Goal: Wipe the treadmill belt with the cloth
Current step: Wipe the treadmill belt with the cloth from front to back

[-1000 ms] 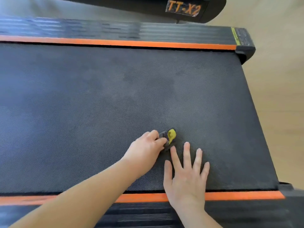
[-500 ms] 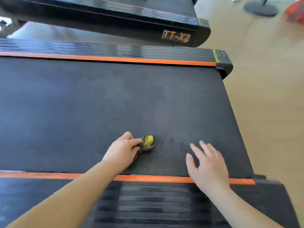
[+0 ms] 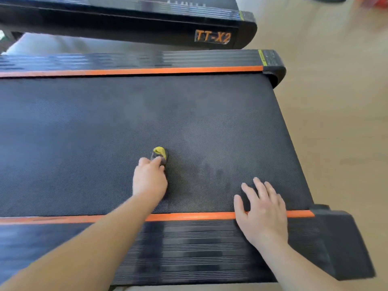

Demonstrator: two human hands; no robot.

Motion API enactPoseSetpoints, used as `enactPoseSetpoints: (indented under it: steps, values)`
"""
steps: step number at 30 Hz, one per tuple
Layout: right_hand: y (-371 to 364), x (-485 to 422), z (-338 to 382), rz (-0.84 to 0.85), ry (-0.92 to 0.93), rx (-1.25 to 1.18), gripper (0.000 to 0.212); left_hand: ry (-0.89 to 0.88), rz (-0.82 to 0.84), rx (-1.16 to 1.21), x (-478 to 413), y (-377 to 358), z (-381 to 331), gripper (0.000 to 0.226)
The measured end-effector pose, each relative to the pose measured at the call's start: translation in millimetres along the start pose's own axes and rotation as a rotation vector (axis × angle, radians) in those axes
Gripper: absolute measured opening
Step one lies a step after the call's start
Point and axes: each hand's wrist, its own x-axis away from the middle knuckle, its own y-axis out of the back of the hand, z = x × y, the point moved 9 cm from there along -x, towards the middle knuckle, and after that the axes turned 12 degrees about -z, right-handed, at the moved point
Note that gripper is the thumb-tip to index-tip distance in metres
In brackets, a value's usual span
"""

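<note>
The left hand [image 3: 150,179] reaches forward at the end of a bare forearm, its fingers curled and gripping the cloth [image 3: 160,152]. The right hand [image 3: 262,211] lies palm down, fingers straight and slightly spread.

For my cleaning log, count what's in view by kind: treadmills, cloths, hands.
Treadmills: 2, near treadmill and far treadmill
Cloths: 1, the cloth
Hands: 2, left hand gripping it, right hand flat
Total: 5
</note>
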Motion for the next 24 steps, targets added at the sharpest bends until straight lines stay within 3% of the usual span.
enactPoseSetpoints:
  steps: [2,5,8,11,13,15,21,24]
  values:
    - [-0.8,-1.3,-0.5,-0.015,-0.002,-0.006,0.058,-0.029,0.007,0.052,34.1,-12.3,-27.4,0.024]
    - [-2.4,-0.6,-0.2,-0.012,-0.007,0.011,0.056,-0.319,0.115,0.199,97.3,-26.9,-80.9,0.015]
    - [-1.8,-0.7,-1.3,-0.004,-0.016,0.013,0.056,-0.517,0.200,0.203,83.8,-30.6,-88.3,0.018]
    - [-1.2,-1.8,-2.2,-0.019,-0.015,0.012,0.056,-0.377,-0.026,0.116,23.1,-9.9,-53.4,0.019]
    - [-2.0,-1.3,-2.6,-0.011,-0.016,0.022,0.057,-0.208,-0.065,0.058,15.1,-7.9,-30.0,0.015]
    - [-3.7,-0.3,-2.0,0.002,-0.012,0.032,0.058,-0.178,-0.014,0.069,42.3,-16.6,-35.0,0.012]
    - [-1.2,-0.3,-1.5,0.006,-0.012,0.029,0.058,-0.395,0.287,0.251,96.2,-29.0,-88.3,0.020]
    - [-0.9,-1.3,-1.3,0.014,-0.008,0.030,0.058,-0.271,0.134,0.217,35.3,-16.4,-71.3,0.027]
